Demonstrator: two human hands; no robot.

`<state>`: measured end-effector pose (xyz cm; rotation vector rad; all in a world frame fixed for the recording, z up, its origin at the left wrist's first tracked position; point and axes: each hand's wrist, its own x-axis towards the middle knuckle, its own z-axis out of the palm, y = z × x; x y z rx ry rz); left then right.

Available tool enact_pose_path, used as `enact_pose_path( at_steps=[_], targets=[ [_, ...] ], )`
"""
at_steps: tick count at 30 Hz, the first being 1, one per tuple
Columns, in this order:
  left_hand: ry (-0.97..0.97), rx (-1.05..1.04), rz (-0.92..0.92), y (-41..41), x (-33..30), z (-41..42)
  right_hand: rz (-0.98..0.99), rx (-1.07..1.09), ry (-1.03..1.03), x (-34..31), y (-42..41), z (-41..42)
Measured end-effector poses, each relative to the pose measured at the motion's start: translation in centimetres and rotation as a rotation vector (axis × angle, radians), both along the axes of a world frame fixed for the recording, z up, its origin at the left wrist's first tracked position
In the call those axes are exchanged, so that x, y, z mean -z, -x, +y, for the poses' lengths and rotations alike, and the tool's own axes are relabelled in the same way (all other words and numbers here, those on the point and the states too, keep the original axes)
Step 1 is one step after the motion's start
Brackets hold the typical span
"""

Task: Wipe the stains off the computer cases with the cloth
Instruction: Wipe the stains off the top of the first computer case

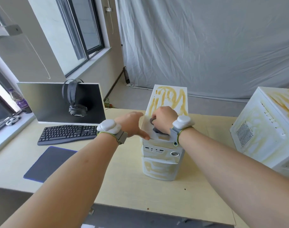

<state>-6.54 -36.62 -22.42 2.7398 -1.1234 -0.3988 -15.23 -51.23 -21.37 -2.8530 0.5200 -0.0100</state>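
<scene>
Fingers of the right hand (164, 118) curled around a grey cloth (154, 127) atop the stained computer case (163, 163); left hand (131, 125) fingers lay straight against its side.

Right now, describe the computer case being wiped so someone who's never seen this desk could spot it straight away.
Start at the pale wooden desk; right of the black monitor and keyboard, a white tower case stands upright at the middle. The right hand holds a grey cloth on its top and the left hand steadies its side. Unlike the wider case at the right, it is narrow, with yellow scrawls on top.
</scene>
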Motion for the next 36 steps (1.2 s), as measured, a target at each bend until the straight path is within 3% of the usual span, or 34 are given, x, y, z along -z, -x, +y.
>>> enact_pose_path(
  at_steps=[4,7,10,16,20,24,29,30,34,36],
  targets=[
    [-0.012,-0.053,-0.053,0.4,0.0,-0.1,0.035,-0.173,-0.126,-0.5,1.4,0.1],
    [-0.02,-0.08,-0.025,0.5,0.1,0.2,0.112,-0.076,-0.056,-1.1,0.9,-2.0],
    [-0.021,-0.077,0.024,0.6,0.2,0.2,0.068,0.029,0.055,-0.8,-0.4,-1.1],
    [-0.037,-0.026,0.055,-0.4,0.5,-0.1,-0.036,-0.163,-0.032,0.7,-1.3,1.2],
    [-0.059,0.029,0.065,-1.6,0.4,-0.4,0.115,-0.215,-0.178,-1.5,1.2,-1.5],
    [-0.1,0.11,0.12,-2.8,0.7,-0.2,0.166,-0.097,-0.137,-3.1,2.3,-4.2],
    [-0.075,0.23,0.144,-4.1,-0.4,-0.9,-0.254,0.108,-0.664,-3.0,2.8,-3.6],
    [-0.054,0.239,0.156,-4.3,-0.5,-1.3,-0.264,0.143,-0.656,-2.9,2.8,-3.8],
    [-0.072,0.304,0.141,-4.8,-0.5,-2.6,-0.013,0.19,-0.106,-1.3,3.6,-3.9],
    [-0.052,0.307,0.121,-4.5,-0.5,-2.9,-0.013,0.187,-0.077,-0.9,4.0,-3.3]
  ],
)
